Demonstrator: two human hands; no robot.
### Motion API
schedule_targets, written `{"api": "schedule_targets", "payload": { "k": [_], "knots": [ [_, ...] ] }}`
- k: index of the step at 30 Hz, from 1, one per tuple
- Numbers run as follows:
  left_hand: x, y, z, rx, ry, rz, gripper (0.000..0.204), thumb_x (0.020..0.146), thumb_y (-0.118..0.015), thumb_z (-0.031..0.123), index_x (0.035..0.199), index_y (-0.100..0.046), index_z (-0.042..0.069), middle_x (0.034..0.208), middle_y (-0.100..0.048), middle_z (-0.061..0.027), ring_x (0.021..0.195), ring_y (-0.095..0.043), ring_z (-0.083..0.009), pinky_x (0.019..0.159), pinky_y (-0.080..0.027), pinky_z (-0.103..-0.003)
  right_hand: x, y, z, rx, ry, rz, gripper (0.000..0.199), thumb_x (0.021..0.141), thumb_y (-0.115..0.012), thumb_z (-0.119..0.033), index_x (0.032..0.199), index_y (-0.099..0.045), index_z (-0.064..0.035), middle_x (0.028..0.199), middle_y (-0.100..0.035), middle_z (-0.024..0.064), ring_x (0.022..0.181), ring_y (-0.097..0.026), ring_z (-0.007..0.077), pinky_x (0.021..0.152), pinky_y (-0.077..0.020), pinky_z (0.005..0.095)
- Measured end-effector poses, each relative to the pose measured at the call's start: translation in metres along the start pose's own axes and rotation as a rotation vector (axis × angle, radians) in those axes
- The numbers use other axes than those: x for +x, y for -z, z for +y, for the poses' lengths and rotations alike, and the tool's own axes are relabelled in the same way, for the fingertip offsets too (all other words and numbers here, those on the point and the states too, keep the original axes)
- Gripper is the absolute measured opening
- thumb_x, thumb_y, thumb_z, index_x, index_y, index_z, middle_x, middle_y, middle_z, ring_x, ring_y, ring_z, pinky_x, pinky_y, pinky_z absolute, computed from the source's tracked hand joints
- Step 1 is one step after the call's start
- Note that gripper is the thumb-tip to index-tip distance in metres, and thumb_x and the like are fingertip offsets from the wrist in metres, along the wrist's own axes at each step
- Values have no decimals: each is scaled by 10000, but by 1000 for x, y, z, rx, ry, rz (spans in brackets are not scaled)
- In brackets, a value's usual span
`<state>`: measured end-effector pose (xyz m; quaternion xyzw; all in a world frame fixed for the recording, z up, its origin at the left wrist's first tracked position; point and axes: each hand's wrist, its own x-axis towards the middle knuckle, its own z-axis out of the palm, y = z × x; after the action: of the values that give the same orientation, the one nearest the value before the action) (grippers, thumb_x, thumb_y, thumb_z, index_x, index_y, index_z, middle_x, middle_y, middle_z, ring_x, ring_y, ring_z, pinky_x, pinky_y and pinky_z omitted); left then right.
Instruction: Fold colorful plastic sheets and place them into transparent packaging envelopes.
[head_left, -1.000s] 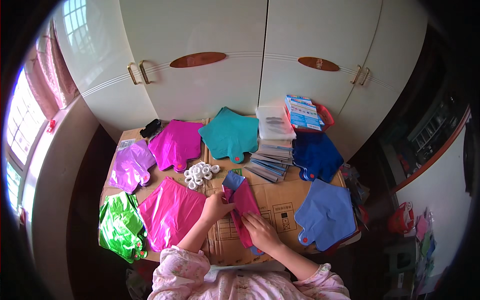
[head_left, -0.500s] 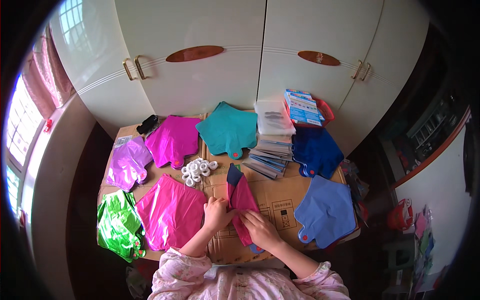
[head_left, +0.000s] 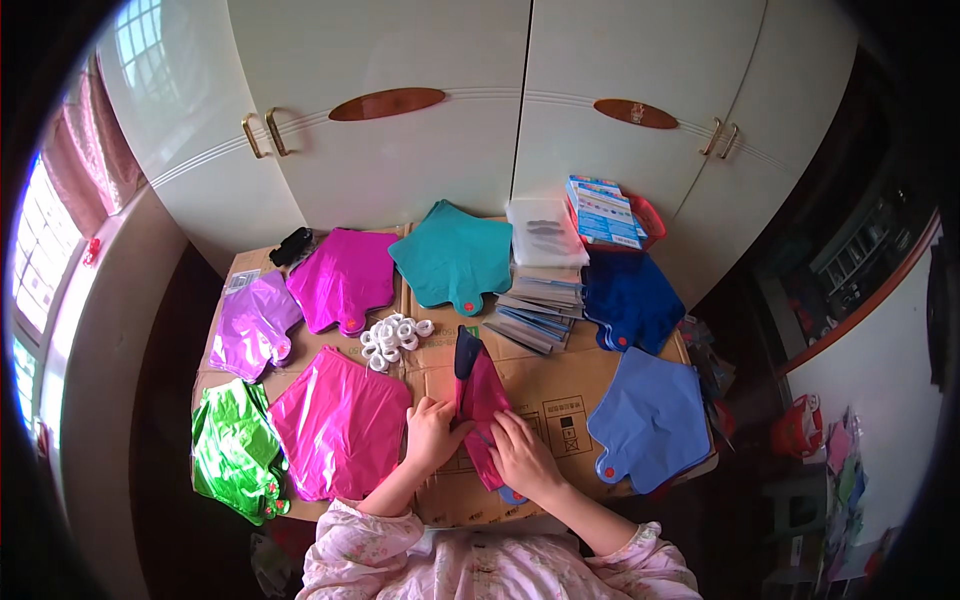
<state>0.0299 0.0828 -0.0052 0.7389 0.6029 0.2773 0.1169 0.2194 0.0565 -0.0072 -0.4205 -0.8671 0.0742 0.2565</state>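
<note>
A dark-pink foil balloon (head_left: 483,402), flat and folded into a narrow strip with a navy tip, lies between my hands over the cardboard. My left hand (head_left: 432,436) is closed on its left edge, thumb toward the middle. The fingers of my right hand (head_left: 522,455) bend over its right edge and pinch the foil. Under its lower end a small blue tab (head_left: 511,496) with a red dot peeks out. Left of my left hand lies a bright pink star-shaped foil balloon (head_left: 338,425); a light-blue one (head_left: 648,420) lies to the right.
Further flat foil balloons lie around: green (head_left: 238,450), lilac (head_left: 253,325), magenta (head_left: 345,280), teal (head_left: 455,258) and navy (head_left: 635,300). White rings (head_left: 392,340) sit in a heap mid-table. Behind are stacked grey-blue packets (head_left: 535,312), clear bags (head_left: 546,232) and a red basket (head_left: 650,222) with boxes.
The folded foil's upper part has spread and lifted a little, showing more of its dark edge. My right hand's fingers have shifted slightly to the right and up; my left hand stays nearly in place.
</note>
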Motion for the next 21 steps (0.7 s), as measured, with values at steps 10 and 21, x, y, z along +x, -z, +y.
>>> {"api": "schedule_targets", "payload": {
  "k": [10,21],
  "knots": [
    [-1,2,2,13,-13,13,276,677,-753,299,743,-615,69,754,-607,-32,831,-552,-257,698,-384,-398,-2,3,-1,-111,-44,24,417,835,-591,-219,1178,-523,9,1279,-491,171,1208,-464,299,981,-373,422],
    [-2,3,3,3,-19,27,251,661,-761,251,735,-611,64,771,-611,-30,840,-550,-250,713,-386,-390,-1,3,-3,-194,-107,46,432,787,-622,-261,1151,-544,-40,1285,-485,168,1197,-458,302,922,-390,432]
  ]
}}
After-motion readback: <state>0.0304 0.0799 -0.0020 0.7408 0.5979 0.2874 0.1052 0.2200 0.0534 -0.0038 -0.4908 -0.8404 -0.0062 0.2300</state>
